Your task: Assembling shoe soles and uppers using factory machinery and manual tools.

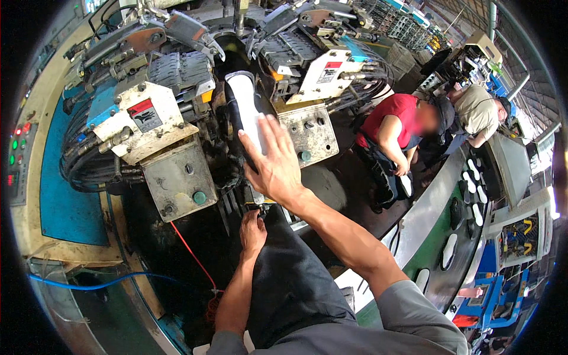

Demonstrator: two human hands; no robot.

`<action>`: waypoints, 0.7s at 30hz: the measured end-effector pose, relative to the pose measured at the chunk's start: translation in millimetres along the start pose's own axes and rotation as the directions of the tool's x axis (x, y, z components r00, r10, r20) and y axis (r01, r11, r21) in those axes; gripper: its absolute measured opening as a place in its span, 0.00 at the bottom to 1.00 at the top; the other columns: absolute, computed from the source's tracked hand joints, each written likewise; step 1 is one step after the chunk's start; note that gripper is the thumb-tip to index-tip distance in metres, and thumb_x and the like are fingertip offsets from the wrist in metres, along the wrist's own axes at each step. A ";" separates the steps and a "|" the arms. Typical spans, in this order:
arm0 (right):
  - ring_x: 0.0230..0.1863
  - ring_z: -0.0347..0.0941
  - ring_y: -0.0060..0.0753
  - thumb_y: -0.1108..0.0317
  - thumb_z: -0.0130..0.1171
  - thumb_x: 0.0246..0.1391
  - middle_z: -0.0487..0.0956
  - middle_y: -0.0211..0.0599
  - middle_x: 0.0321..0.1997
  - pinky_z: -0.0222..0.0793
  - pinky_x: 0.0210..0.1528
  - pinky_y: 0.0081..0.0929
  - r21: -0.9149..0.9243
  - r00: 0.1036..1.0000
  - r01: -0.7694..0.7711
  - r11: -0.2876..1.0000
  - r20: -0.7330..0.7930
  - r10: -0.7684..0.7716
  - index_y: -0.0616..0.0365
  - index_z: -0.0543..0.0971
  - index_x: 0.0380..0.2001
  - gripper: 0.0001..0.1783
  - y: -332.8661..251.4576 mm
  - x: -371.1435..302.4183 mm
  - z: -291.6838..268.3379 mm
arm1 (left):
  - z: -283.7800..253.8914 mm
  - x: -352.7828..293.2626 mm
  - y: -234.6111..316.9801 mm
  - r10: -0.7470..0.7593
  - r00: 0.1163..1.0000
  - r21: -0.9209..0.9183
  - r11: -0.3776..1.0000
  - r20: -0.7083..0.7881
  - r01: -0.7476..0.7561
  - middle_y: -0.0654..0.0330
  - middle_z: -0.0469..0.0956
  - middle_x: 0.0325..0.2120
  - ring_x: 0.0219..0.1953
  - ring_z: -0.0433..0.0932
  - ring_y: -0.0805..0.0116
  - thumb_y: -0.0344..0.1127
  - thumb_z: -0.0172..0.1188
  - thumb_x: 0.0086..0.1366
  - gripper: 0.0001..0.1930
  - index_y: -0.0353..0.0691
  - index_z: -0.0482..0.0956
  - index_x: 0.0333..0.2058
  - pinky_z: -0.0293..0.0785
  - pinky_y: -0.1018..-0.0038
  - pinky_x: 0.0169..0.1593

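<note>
A black shoe upper (241, 97) with a white bottom facing up sits in the middle of the machine, between its two clamp units. My right hand (274, 158) lies on the near part of that white bottom, fingers stretched out and palm down. Lower down, my left hand (253, 232) is closed at a small dark part under the machine's front. What its fingers hold there is too small to make out. The left clamp unit (148, 118) and the right clamp unit (319, 77) flank the shoe, each above a metal box with a green button.
To the right, a green conveyor belt (435, 239) carries several shoes with white bottoms. Beside it a person in a red shirt (390, 127) handles a shoe, near another person in a beige shirt (480, 109). A control panel (19, 157) with lit buttons stands far left, above a blue hose (94, 287).
</note>
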State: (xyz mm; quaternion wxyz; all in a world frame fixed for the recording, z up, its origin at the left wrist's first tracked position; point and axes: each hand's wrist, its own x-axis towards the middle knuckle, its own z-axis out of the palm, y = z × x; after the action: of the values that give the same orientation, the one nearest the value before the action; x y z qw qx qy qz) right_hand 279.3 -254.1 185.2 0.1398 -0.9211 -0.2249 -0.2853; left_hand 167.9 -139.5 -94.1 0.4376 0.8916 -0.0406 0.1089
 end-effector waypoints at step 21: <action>0.77 0.66 0.64 0.58 0.72 0.55 0.73 0.62 0.73 0.57 0.81 0.54 -0.044 0.992 0.100 0.994 -0.068 -0.103 0.58 0.76 0.70 0.40 47.4 150.6 65.3 | -14.3 12.8 9.5 -0.110 0.993 -0.003 0.994 0.039 0.110 0.46 0.83 0.50 0.52 0.83 0.42 0.20 0.62 0.67 0.15 0.32 0.83 0.52 0.80 0.55 0.56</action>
State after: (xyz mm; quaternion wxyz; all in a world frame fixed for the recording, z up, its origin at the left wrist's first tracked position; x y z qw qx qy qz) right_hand 443.8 -219.3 215.5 0.1143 -0.9005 -0.2607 -0.3288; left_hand 176.5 -133.8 -75.3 0.4445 0.8933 -0.0002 0.0671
